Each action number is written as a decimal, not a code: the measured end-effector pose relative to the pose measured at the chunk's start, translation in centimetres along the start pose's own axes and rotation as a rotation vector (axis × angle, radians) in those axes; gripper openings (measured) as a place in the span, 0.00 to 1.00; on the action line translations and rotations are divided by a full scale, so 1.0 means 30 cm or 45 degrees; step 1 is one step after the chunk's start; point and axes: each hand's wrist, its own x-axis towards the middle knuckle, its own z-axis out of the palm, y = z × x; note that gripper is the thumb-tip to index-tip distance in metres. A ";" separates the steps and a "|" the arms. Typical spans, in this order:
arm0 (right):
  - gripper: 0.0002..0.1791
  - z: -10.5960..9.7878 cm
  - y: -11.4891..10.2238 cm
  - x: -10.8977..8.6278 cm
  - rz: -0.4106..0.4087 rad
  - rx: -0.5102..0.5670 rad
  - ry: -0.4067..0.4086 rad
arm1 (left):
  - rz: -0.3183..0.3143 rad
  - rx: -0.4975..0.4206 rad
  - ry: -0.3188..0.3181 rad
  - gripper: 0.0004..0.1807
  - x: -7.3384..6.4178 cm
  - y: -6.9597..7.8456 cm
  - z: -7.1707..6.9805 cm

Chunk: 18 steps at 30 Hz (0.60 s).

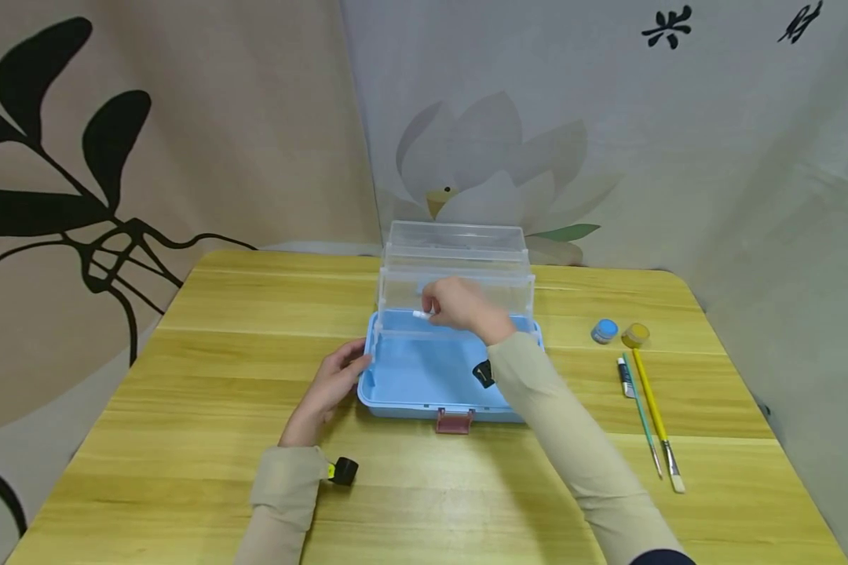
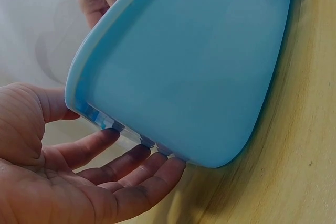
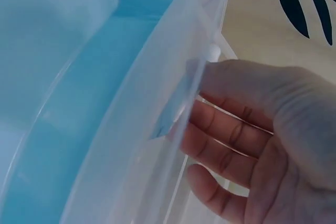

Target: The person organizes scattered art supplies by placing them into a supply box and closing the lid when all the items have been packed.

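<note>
A light-blue plastic box (image 1: 434, 373) stands on the table with its clear lid (image 1: 455, 239) raised and a translucent tray (image 3: 126, 129) lifted behind the base. My left hand (image 1: 332, 384) grips the box's left side; in the left wrist view the thumb lies at the rim and bent fingertips (image 2: 170, 169) touch the side wall. Over the tray, my right hand (image 1: 459, 304) pinches a small paint tube (image 1: 422, 315) with a white end. In the right wrist view, a pale blue flat end of the tube (image 3: 170, 111) shows through the tray wall. The fingers partly hide it.
Right of the box lie a blue paint pot (image 1: 604, 330), a yellow paint pot (image 1: 635, 335), another paint tube (image 1: 625, 378), a thin teal brush (image 1: 641, 416) and a yellow flat brush (image 1: 650, 396). A pink latch (image 1: 454, 422) hangs from the box front. Printed curtains stand behind the table.
</note>
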 end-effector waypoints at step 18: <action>0.03 0.037 -0.011 0.033 0.021 -0.057 -0.043 | 0.020 -0.032 -0.009 0.24 -0.001 0.004 0.000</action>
